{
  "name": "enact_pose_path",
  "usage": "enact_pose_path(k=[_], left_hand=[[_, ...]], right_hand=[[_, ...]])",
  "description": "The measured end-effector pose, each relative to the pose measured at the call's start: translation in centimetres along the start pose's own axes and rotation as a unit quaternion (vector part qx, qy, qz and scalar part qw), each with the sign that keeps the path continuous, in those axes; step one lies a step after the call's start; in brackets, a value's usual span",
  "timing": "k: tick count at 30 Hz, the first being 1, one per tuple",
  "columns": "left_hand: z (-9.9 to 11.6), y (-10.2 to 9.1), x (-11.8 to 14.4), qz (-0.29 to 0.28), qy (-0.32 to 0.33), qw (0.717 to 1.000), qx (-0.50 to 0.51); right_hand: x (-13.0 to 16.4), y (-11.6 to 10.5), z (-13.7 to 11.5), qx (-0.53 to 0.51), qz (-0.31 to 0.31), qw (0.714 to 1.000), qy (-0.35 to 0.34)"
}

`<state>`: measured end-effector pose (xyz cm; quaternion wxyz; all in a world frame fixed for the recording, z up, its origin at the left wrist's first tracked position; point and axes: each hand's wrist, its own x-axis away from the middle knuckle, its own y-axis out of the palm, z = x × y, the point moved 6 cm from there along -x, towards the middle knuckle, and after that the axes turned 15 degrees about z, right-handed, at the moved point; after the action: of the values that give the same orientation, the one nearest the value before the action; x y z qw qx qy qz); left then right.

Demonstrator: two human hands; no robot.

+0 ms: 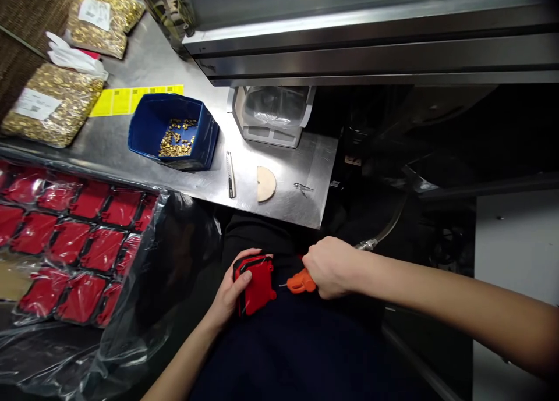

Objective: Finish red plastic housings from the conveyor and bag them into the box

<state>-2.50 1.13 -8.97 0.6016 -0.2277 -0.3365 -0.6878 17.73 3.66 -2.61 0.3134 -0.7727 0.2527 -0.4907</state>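
My left hand (230,293) grips a red plastic housing part (255,284) over my lap, thumb on its dark edge. My right hand (331,267) is closed around an orange air-blow gun (300,282) with a metal hose (384,233) running back to the right. The gun's thin nozzle points left at the red part, a small gap from its right edge. Both hands sit just below the front edge of the steel table (279,206).
A blue bin (151,124) of small brass pieces stands on the table, with bags of brass pieces (50,107) and a yellow label strip (131,98) at left. A plastic-wrapped tray of red parts (74,238) lies lower left. A metal blade (230,174) and half-round wooden disc (265,183) lie near the edge.
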Motion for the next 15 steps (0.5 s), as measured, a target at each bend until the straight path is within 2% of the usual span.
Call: enact_pose_path(k=[4, 6, 7, 8, 10, 11, 12, 13, 14, 15], left_hand=[[1.2, 0.8, 1.5, -0.128, -0.014, 0.991, -0.034], [2.3, 1.0, 2.1, -0.160, 0.036, 0.971, -0.171], [3.1, 1.1, 2.1, -0.156, 0.089, 0.946, -0.271], [3.8, 1.3, 2.0, -0.144, 0.150, 0.902, -0.378], [4.7, 2.2, 1.8, -0.133, 0.250, 0.787, -0.548], [4.8, 2.9, 1.7, -0.149, 0.280, 0.735, -0.599], [4.7, 3.6, 1.6, -0.174, 0.299, 0.695, -0.630], [4.6, 4.1, 1.5, -0.197, 0.310, 0.672, -0.643], [4.5, 4.5, 1.4, -0.217, 0.313, 0.668, -0.639], [4.5, 4.6, 1.2, -0.233, 0.305, 0.684, -0.621]], right_hand=[[0.8, -0.9, 1.6, 0.036, -0.066, 0.997, -0.026], [1.8, -2.4, 3.2, 0.021, -0.075, 0.997, -0.017], [2.3, -3.2, 4.1, 0.010, -0.073, 0.997, -0.008], [2.7, -4.1, 4.8, -0.002, -0.069, 0.998, 0.005], [3.0, -5.5, 5.6, -0.011, -0.062, 0.998, 0.031], [2.9, -5.9, 5.5, -0.007, -0.066, 0.997, 0.037], [2.6, -6.2, 5.0, -0.002, -0.074, 0.997, 0.034], [2.2, -6.4, 4.2, 0.005, -0.079, 0.997, 0.026], [1.7, -6.6, 3.4, 0.013, -0.077, 0.997, 0.017], [1.3, -6.8, 2.8, 0.023, -0.068, 0.997, 0.012]])
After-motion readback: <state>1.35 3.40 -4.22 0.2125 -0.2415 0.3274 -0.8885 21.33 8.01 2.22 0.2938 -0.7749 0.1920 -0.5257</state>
